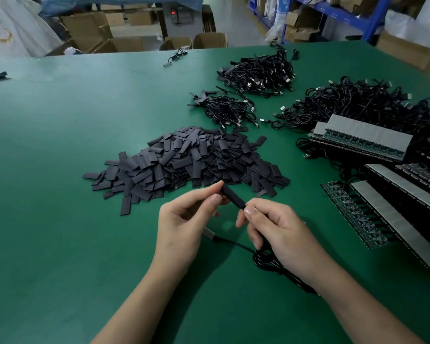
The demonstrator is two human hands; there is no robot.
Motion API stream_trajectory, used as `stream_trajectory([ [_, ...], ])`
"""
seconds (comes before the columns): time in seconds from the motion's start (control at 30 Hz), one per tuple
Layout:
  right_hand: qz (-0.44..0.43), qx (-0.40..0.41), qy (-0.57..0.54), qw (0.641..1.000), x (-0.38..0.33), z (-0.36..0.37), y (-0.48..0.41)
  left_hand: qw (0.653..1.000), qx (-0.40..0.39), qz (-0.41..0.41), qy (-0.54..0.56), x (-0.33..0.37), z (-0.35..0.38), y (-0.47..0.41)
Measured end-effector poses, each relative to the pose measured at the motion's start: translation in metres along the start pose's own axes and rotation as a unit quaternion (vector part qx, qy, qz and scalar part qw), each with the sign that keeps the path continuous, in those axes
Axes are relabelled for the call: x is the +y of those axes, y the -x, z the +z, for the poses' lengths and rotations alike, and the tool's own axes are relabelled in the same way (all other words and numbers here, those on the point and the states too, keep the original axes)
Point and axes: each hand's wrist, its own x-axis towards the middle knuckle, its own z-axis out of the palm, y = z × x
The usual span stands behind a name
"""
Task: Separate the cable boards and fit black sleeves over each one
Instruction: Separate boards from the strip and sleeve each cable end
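Black sleeve is pinched at lower centre by left hand and right hand, just below the sleeve pile. Green table is seen across the left, and the right edge is crowded by boards.

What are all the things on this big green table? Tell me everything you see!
table: one, green, under everything
sleeve pile: one heap, black, middle of table
cable bundles: three heaps, black with silver plugs, far right
board strips: several, dark with grey backing, right side
loose cable: one, black, far edge
cardboard boxes: many, brown, beyond the table
held sleeve: one, black, between both hands
coiled cable: one, black, under right hand
left hand: fingers pinch held sleeve
right hand: fingers pinch its other end
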Motion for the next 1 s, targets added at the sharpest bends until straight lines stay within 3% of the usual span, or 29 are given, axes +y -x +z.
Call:
stream_trajectory([
  [0.37, -0.059, -0.028, 0.228, 0.971, 0.004, -0.02, -0.001, 0.981, 0.106, -0.073, 0.146, 0.001, -0.011, -0.011],
  [0.63, -0.061, -0.039, 0.213, 0.974, 0.005, -0.02, 0.0, 0.99, 0.084, -0.058, 0.101, 0.005, -0.018, -0.011],
  [0.77, -0.075, -0.047, 0.257, 0.963, 0.006, -0.009, 0.001, 0.992, 0.05, -0.066, 0.095, 0.005, -0.019, -0.011],
  [0.83, -0.078, -0.031, 0.234, 0.969, 0.007, -0.008, 0.001, 0.998, 0.022, -0.058, 0.021, 0.004, -0.022, -0.012],
  [0.9, -0.068, 0.003, 0.188, 0.98, 0.007, -0.014, 0.002, 0.991, -0.004, -0.023, -0.13, 0.001, -0.029, -0.014],
  [1.0, -0.066, 0.063, 0.149, 0.985, 0.003, -0.022, 0.0, 0.94, -0.117, 0.039, -0.319, 0.002, -0.041, -0.016],
])
